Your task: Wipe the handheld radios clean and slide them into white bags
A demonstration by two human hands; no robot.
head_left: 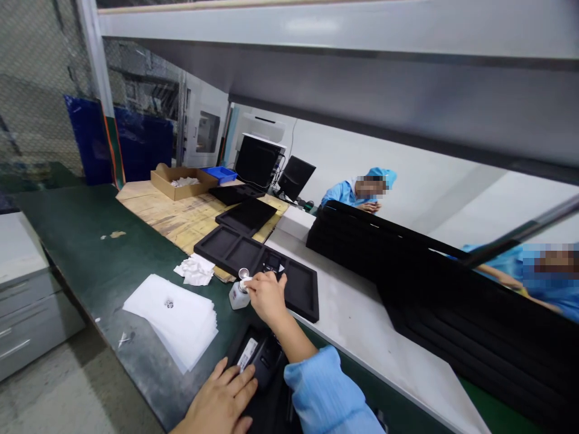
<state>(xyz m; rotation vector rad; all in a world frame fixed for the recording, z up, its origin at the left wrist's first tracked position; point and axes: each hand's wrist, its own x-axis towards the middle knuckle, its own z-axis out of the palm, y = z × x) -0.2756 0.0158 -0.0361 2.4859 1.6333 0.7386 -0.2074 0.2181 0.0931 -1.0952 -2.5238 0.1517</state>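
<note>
At the bottom of the frame the left hand lay flat and open, its fingers resting on a black device with a white label. Just above it, near the centre, the right hand was curled. Its fingertips pinched something small and white against the top of a little white bottle — what exactly, I could not tell.

The bottle stood upright on the green tabletop, touching the right hand and near the left one, just beside the front edge of a black compartment tray.

The risk, I think, was tipping. The bottle looked light and narrow, and a sideways push from the fingers could knock it over — its contents might then reach the stack of white sheets to the left, or the tray.

Farther back, crumpled wipes lay beside the tray, and a cardboard box stood in the upper left.
</note>
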